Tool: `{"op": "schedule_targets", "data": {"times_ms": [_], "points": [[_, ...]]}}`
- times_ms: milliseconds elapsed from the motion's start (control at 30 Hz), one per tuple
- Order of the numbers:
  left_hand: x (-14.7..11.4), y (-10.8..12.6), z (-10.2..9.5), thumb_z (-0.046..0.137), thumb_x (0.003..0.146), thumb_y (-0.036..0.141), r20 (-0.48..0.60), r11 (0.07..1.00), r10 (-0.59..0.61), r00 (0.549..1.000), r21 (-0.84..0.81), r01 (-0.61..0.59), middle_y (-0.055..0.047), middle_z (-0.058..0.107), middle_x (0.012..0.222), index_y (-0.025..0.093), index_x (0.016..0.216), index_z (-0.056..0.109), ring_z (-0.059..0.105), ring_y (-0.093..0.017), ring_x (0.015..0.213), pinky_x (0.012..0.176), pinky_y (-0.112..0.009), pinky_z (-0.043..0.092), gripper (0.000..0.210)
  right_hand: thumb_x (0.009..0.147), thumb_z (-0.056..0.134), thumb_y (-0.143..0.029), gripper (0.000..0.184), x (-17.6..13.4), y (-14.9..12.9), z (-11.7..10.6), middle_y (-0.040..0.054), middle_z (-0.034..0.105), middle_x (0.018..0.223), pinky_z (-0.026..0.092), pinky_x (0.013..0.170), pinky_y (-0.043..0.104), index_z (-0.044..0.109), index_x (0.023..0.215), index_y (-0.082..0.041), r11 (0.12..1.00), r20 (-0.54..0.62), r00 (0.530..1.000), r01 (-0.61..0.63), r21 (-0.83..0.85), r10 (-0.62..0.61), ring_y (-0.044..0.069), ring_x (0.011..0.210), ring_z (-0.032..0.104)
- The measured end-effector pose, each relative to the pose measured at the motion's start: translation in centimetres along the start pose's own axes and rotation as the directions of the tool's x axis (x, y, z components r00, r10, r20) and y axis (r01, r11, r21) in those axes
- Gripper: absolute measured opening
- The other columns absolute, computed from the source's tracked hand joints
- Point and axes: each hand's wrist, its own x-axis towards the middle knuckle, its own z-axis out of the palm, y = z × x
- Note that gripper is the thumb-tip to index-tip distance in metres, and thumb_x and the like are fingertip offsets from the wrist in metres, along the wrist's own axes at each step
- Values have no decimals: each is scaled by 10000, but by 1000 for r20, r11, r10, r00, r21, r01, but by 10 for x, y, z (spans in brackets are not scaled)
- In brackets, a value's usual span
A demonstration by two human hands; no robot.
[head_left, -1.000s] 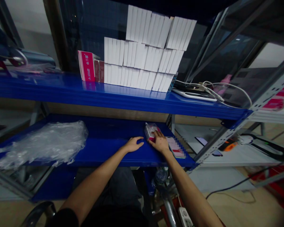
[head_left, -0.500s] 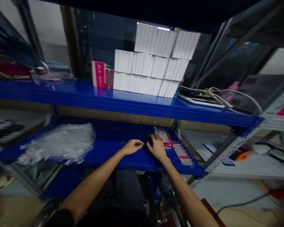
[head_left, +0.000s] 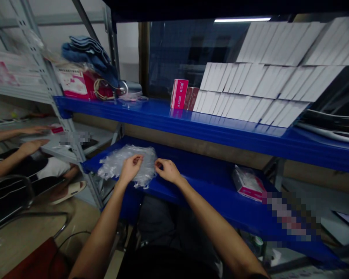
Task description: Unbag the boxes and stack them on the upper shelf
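Observation:
A heap of clear plastic bags [head_left: 147, 153] lies at the left of the lower blue shelf [head_left: 197, 170]. Over the middle of this heap is my left hand [head_left: 132, 168], its fingers curled and drawn together. At the heap's right edge is my right hand [head_left: 168, 170], thumb and fingers bent in toward the plastic. Whether either pinches a film edge is too small to tell. Farther right on the same shelf, away from both hands, a pink and white box [head_left: 250, 188] sits in clear wrap.
White boxes [head_left: 241, 79] are stacked in rows on the upper blue shelf [head_left: 151, 116], beside an upright pink box [head_left: 179, 94]. A folded blue cloth [head_left: 87, 52] rests at its left end. At far left, another person's hands [head_left: 33, 147] reach over a grey shelf.
The view has turned left. Both my hands have moved left to the plastic heap; my right hand has left the wrapped pink box, which stays on the shelf.

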Motion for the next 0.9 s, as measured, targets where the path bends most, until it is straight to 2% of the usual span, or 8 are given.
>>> {"op": "schedule_targets", "data": {"times_ms": [133,267,333,467,600,667,800,900], "points": [[-5,-28,-29,565,881,351,-46,990,-54,997,132,59,-91,790,996,189,997,737,746,-249,912,886,-377,585,264,923,662,-508,382,32,-22,25,99,731,1134,500,888,319,720,1179,-231,994,66,994,-80,-74,85,257,1055,687],[-10,-33,-39,555,863,342,23,980,-68,997,191,62,-89,792,1011,199,997,734,746,-250,903,862,-370,590,265,877,727,-305,144,50,-26,38,139,715,1190,490,941,317,777,958,-196,985,116,985,-115,-128,130,281,1130,666],[-11,-30,-40,554,854,337,50,977,-44,998,212,33,-84,792,1002,205,1003,736,742,-251,909,875,-374,585,269,899,677,-244,107,55,-25,40,121,735,1161,494,928,301,770,934,-204,984,106,984,-131,-122,144,261,1115,674],[-14,-24,-36,539,870,343,41,975,29,999,218,-38,-85,781,1068,206,1045,729,724,-249,966,930,-381,567,292,875,724,-342,183,56,-22,43,71,758,1116,512,883,299,743,1030,-248,983,110,981,-151,-101,162,251,1079,684],[-14,-23,-32,514,891,333,75,955,106,992,272,-123,-92,768,1054,212,985,708,702,-263,1004,969,-406,540,247,800,791,-274,119,54,-22,46,73,763,1087,499,924,307,752,907,-239,989,123,983,-127,-69,135,263,1104,668],[-14,-23,-31,527,884,319,80,922,166,983,340,-184,-87,761,1017,227,931,687,682,-278,1037,1060,-453,481,190,883,698,-244,79,56,-22,41,70,763,1081,490,938,303,745,946,-235,989,68,987,-140,-53,144,241,1103,664],[-11,-21,-26,568,870,299,70,844,294,953,450,-293,-76,747,1086,246,915,662,640,-290,1159,1233,-539,256,117,999,541,-271,209,57,-18,22,77,748,1105,491,916,307,686,1145,-234,983,-33,983,-180,-29,179,215,1041,673],[-8,-19,-19,583,854,292,53,816,321,946,490,-305,-98,739,1154,243,867,666,612,-310,1227,1244,-562,214,98,971,605,-400,231,48,-13,15,65,753,1013,507,855,318,697,1119,-248,977,-12,978,-211,-25,211,229,943,693]]}}
